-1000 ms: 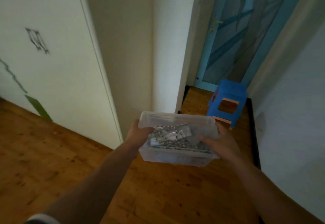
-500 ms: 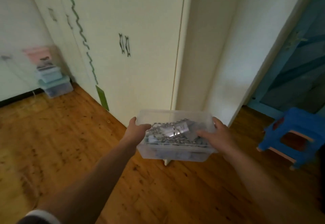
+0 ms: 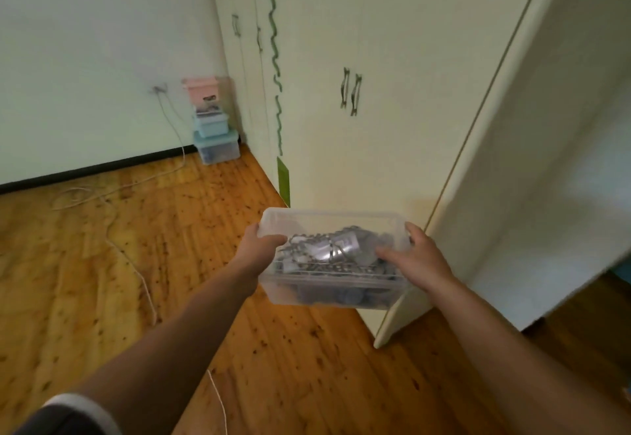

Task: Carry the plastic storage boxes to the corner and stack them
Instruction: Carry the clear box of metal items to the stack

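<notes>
Clear lidless plastic storage box (image 3: 333,293) of tangled silvery metal bits, hard to identify, held above the wooden floor (image 3: 85,281), well apart from the far corner. Left hand (image 3: 261,247) clamped on its left end, thumb over the rim; right hand (image 3: 418,258) gripping the right end, fingers hidden behind. Blurry stack of pink, blue and clear boxes (image 3: 213,120) in that corner beside the cream wardrobe (image 3: 392,59)

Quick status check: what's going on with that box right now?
Left hand and right hand grip clear box, no lid. Corner stack ahead, three boxes. White cord loose across floor.
</notes>
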The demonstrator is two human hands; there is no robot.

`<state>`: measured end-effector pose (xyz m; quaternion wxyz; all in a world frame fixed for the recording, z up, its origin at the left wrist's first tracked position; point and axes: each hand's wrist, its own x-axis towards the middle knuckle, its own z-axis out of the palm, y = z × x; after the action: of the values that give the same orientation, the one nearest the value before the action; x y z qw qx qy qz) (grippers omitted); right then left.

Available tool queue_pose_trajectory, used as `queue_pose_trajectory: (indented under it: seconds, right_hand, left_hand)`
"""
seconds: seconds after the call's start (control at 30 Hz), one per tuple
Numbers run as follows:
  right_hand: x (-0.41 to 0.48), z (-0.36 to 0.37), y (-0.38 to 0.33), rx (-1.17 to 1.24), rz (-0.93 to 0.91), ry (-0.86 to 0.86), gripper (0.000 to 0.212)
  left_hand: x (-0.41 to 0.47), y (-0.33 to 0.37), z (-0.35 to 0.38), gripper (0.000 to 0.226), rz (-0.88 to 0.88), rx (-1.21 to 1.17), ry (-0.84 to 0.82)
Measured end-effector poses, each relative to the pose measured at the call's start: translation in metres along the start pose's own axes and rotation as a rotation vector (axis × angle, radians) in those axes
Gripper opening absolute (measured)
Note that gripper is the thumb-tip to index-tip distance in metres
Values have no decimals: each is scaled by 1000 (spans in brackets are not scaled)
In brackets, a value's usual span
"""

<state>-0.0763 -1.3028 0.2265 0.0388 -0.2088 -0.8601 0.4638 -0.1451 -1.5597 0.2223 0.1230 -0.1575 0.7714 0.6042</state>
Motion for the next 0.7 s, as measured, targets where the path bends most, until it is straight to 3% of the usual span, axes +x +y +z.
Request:
queue_pose_trajectory:
  seconds: [0.27, 0.7]
  right_hand:
    - [87, 20, -31, -19, -97, -103, 72]
    - [189, 55, -73, -32, -222, -303, 60]
  left_hand:
    - [38, 19, 1, 62, -28, -77, 195]
    - [79, 49, -11, 63, -69, -170, 386]
